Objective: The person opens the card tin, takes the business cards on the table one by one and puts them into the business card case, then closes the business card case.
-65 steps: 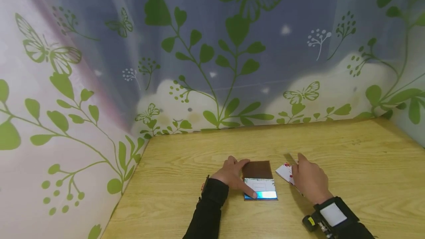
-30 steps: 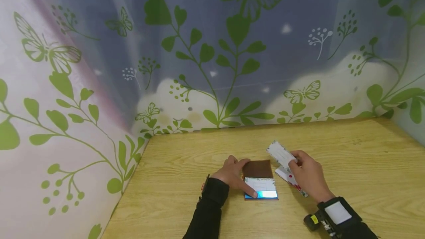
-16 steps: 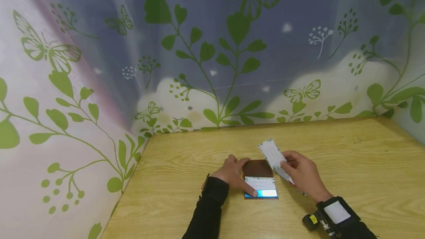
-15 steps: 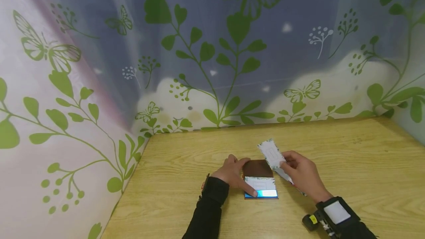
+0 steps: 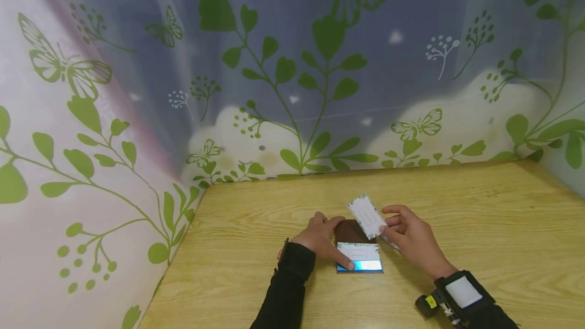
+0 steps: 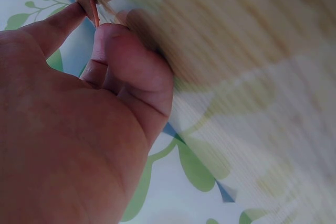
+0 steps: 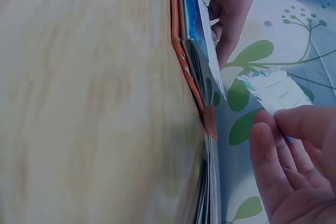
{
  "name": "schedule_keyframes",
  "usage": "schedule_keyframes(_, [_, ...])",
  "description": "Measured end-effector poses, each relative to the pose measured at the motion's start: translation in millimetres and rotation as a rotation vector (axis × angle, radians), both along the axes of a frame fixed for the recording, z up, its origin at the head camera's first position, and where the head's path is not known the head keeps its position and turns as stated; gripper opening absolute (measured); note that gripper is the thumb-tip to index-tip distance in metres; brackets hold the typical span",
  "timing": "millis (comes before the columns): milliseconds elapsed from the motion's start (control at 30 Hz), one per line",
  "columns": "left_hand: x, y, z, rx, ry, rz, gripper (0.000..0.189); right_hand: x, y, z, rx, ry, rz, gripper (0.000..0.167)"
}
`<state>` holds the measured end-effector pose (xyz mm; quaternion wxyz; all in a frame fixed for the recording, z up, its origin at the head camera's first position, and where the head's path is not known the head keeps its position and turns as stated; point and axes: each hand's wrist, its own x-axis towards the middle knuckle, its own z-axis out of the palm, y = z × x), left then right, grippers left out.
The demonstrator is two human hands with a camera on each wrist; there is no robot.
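A brown card holder (image 5: 354, 229) lies unfolded on the table. Its lower half shows a white card with leafy print and a shiny blue strip (image 5: 370, 265). My left hand (image 5: 317, 237) holds its left side, the thumb pressing on the strip and a finger at the far corner. In the left wrist view the other fingers curl under the hand. My right hand (image 5: 413, 237) pinches a white leaf-edged card (image 5: 367, 217) by one end, tilted above the holder's brown flap. A stack of cards (image 7: 207, 198) lies beside the holder, mostly hidden under the right hand.
The wooden table (image 5: 256, 217) extends around both hands. A curtain (image 5: 256, 90) printed with leaves and butterflies stands along the table's back and sides. A wrist camera (image 5: 427, 306) sticks out from the right wrist near the tabletop.
My right hand has lifted a card off the stack and carried it left, from over the stack to above the holder's flap. The left hand and the holder stay in place.
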<state>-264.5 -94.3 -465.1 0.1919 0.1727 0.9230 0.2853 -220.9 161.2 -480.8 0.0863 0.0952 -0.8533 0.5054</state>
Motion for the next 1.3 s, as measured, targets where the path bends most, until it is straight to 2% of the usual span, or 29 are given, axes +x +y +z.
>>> schedule_keyframes(400, [-0.3,-0.1,1.3,0.001,0.016,-0.007,0.113,0.1,-0.7,-2.6,0.022,0.052,0.044,0.038])
schedule_keyframes(733, [-0.6,-0.4,0.7,-0.013,0.026,-0.013,0.118,-0.8,-1.4,-3.8,0.022,-0.027,0.139,0.029])
schedule_keyframes(1033, [-4.8,-2.8,-8.1,0.041,0.01,-0.009,0.111,-2.2,-2.3,-7.2,0.072,-0.068,0.153,0.027])
schedule_keyframes(1300, [0.9,0.3,0.8,-0.011,0.027,0.013,0.112,-0.9,-3.4,-7.7,0.157,-0.105,0.193,0.025])
